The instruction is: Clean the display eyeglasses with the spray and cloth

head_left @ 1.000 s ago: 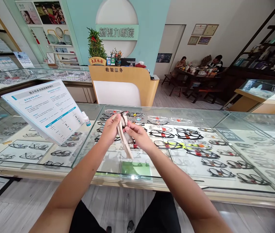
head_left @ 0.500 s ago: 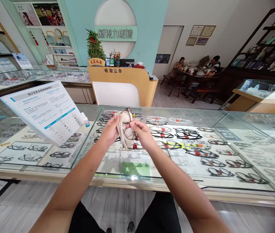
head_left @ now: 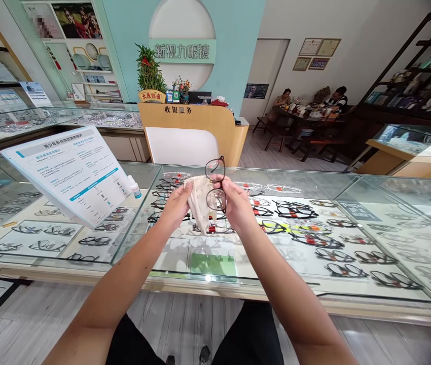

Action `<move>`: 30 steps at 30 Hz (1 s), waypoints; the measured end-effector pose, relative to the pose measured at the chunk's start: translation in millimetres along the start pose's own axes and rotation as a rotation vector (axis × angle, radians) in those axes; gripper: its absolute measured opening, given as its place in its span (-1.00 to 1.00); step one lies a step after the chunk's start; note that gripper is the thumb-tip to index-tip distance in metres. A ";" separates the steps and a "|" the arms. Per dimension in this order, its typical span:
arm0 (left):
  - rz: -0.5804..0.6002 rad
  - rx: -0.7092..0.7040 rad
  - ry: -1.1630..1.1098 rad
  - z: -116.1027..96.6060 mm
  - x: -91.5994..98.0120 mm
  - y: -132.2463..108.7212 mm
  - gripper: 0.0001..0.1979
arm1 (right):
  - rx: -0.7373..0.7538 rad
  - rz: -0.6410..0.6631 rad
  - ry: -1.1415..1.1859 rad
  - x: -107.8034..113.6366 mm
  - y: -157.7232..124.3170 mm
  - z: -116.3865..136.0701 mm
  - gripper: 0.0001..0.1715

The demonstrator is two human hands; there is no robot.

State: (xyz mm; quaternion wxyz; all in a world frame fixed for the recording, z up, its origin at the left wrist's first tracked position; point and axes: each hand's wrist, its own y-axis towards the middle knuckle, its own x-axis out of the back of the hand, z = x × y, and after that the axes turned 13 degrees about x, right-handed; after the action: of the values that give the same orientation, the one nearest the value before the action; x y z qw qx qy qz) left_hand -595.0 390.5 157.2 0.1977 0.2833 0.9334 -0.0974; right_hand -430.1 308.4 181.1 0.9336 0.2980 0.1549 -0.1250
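My left hand (head_left: 178,204) is closed on a beige cloth (head_left: 200,200), which hangs down from the fingers above the glass counter. Dark-framed eyeglasses (head_left: 223,166) are in my right hand (head_left: 237,200), whose fingers are closed at the middle of the frame. The glasses are turned upright, one lens over the other. Their lower lens is beside the right edge of the cloth; whether they touch I cannot tell. Below both hands, rows of eyeglasses (head_left: 295,209) lie inside the glass display case (head_left: 170,264).
A tilted printed sign (head_left: 67,175) and a small white-and-blue bottle (head_left: 134,187) stand on the counter to the left. Beyond it is a wooden cashier desk (head_left: 192,115). Two people sit at a dark table (head_left: 295,115) at the back right.
My right hand has moved right with the glasses, away from the cloth, and the glasses now stand more upright. My left hand and the cloth have shifted slightly right, and the cloth is more spread.
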 end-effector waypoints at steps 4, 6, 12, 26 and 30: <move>-0.007 0.002 0.132 0.9 -0.3 -3.2 -0.26 | 0.009 -0.009 0.012 0.6 1.3 2.4 -0.50; 0.012 0.003 0.212 2.6 0.3 -4.9 -0.30 | 0.024 -0.012 -0.023 1.7 2.0 1.1 -0.47; 0.074 0.000 0.256 3.3 1.5 -7.3 -0.35 | 0.030 -0.014 -0.062 3.5 2.9 -4.6 -0.44; 0.111 0.018 0.203 5.0 -6.5 -8.7 -0.28 | -0.003 0.070 -0.092 -7.3 -6.2 -21.5 -0.38; 0.050 -0.006 0.195 4.3 -9.2 -10.5 -0.26 | 0.061 0.087 -0.144 -8.9 -7.0 -18.5 -0.43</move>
State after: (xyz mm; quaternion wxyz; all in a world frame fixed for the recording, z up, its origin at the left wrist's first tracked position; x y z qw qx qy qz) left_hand -592.6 376.1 158.0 0.1090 0.3143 0.9410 -0.0617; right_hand -444.6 315.1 166.4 0.9374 0.3228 0.0701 -0.1099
